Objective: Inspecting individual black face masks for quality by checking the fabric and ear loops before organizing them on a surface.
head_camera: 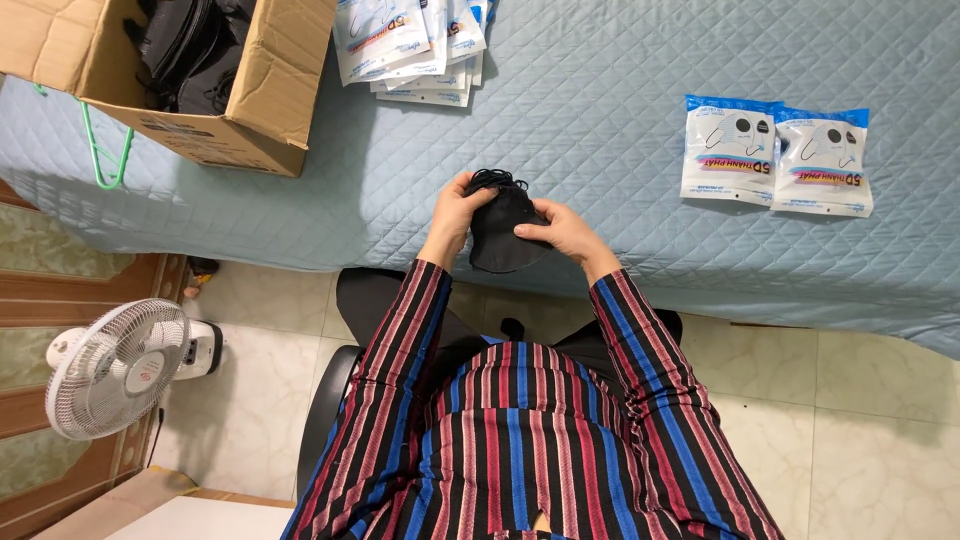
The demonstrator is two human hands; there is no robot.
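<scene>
Right now, centre: we are holding a stack of black face masks (497,235) between both hands, just over the near edge of the quilted blue bedcover (620,120).
Left hand: our left hand (455,212) is gripping the stack's nine o'clock side, fingers curling shut around its edge, thumb lying on top.
Right hand: our right hand (566,232) is pinching the stack at three o'clock, fingers pressing together on the top mask.
Mask loops: the black ear loops (495,178) are bunching at the stack's twelve o'clock end.
Sealed packs: two white-and-blue mask packets (775,155) are lying side by side, touching, at two o'clock from our hands, well apart from them.
Packet pile: a loose heap of similar flat packets (410,45) is sitting at eleven o'clock, at the top edge of the view.
Box: an open cardboard box (265,100) is standing at ten o'clock, with dark items inside that we cannot make out clearly.
Hanger: a green hanger (100,150) is poking out beside the box.
Fan: a white fan (115,368) is standing on the tiled floor at eight o'clock.
Sleeves: we are wearing a striped red, blue and black shirt (520,440).
</scene>
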